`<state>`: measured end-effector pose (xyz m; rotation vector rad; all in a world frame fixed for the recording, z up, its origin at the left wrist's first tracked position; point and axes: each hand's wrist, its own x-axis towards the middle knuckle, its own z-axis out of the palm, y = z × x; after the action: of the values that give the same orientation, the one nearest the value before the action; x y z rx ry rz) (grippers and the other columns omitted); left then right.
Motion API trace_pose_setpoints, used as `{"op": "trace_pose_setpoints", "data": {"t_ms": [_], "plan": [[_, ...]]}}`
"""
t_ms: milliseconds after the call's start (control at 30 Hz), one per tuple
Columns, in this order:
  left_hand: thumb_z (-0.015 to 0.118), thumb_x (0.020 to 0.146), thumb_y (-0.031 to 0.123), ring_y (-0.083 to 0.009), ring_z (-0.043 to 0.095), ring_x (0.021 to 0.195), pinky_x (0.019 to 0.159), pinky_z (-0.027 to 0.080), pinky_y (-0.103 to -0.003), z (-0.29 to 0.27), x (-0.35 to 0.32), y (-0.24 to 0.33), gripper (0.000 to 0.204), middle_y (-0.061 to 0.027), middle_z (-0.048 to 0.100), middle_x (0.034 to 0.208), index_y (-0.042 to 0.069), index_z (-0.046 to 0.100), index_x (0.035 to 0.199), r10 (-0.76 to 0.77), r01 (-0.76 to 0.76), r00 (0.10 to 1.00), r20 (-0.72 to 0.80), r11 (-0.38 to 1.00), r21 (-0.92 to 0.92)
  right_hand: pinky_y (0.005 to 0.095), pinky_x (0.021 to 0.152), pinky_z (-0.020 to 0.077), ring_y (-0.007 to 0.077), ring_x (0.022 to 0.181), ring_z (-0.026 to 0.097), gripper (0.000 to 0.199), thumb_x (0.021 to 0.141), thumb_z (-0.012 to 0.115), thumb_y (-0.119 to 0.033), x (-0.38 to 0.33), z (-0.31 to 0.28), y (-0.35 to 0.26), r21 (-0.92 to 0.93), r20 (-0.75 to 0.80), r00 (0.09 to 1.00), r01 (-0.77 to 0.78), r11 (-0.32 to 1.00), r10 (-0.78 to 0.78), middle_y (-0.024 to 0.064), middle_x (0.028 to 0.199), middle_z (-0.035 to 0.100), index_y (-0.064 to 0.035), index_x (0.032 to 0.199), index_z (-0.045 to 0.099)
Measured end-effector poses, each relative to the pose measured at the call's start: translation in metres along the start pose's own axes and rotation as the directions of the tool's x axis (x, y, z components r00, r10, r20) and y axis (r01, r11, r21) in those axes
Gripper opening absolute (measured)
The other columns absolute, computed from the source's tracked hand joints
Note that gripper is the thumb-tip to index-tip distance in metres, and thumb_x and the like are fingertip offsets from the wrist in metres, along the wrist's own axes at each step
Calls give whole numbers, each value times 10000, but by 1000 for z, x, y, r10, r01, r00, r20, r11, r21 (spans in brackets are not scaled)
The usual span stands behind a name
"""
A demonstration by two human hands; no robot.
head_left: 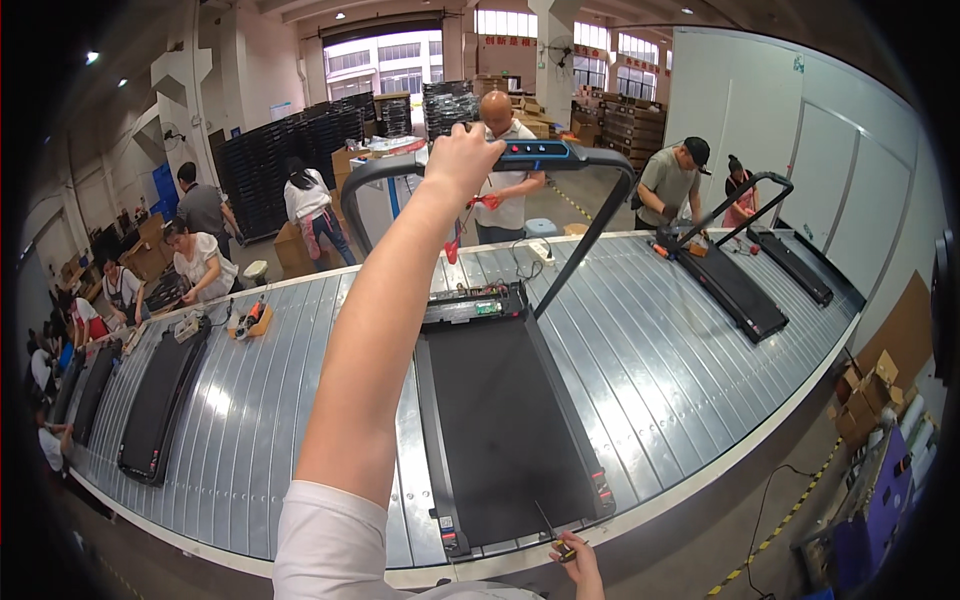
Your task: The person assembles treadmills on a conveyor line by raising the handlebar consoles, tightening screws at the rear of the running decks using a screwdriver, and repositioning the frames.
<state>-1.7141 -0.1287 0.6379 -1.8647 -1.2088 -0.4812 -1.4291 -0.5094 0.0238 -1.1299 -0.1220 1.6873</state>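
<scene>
Metal slats, bright under the overhead lights, form a long worktop (640, 345) that curves across the fisheye view and carries several dark machines. Around it is a large hall: dark stacks (290, 150) by the rear opening, pale panels (745, 100) at right, yellow-and-black striped tape (780, 518) along the floor near the lower right. Other people work along the far side; one in a pale shirt (513, 222) stands directly opposite, handling something red (487, 201). To the left, an orange tray (252, 320) of tools sits near another dark machine (165, 405).

A black treadmill (507, 425) lies flat at the middle of the worktop, its near end close to the front edge. At its far end the cover is off — a green circuit board (487, 308) and wires show. A dark handlebar (612, 165) rises above that end on slanting uprights, with a blue-edged console (540, 152) bearing small buttons.

The left hand (465, 160), arm stretched far forward, has its fingers bent over the handlebar beside those buttons; their tips are hidden. The right hand (582, 570), low by the treadmill's near end, has its fingers closed on the yellow-and-black handle of a screwdriver (564, 550) — its thin shaft points away toward the belt.
</scene>
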Motion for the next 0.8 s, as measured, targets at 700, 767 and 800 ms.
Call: {"op": "trace_pose_setpoints", "data": {"t_ms": [700, 767, 800], "plan": [[639, 812, 244, -253, 637, 871, 672, 545, -365, 7, -10, 46, 284, -104, 612, 913, 179, 630, 1088, 10, -1, 998, -65, 990, 141, 417, 696, 564, 243, 926, 615, 392, 932, 495, -315, -18, -20, -12, -211, 146, 972, -150, 966, 183, 152, 1088, 602, -13, 1178, 535], [638, 812, 245, -251, 639, 868, 671, 546, -360, 15, -11, 38, 263, -102, 611, 915, 172, 632, 1064, 3, 6, 998, -66, 990, 138, 428, 707, 560, 245, 921, 615, 393, 938, 481, -316, -15, -18, -4, -246, 131, 975, -144, 958, 180, 151, 1083, 608, 3, 1159, 540], [638, 812, 245, -248, 641, 865, 670, 547, -355, 17, -10, 35, 242, -100, 610, 916, 166, 635, 1040, 0, 10, 997, -76, 991, 132, 439, 717, 556, 247, 917, 614, 396, 943, 466, -318, -13, -16, -1, -276, 117, 979, -130, 952, 167, 149, 1078, 613, 18, 1139, 544]]}}
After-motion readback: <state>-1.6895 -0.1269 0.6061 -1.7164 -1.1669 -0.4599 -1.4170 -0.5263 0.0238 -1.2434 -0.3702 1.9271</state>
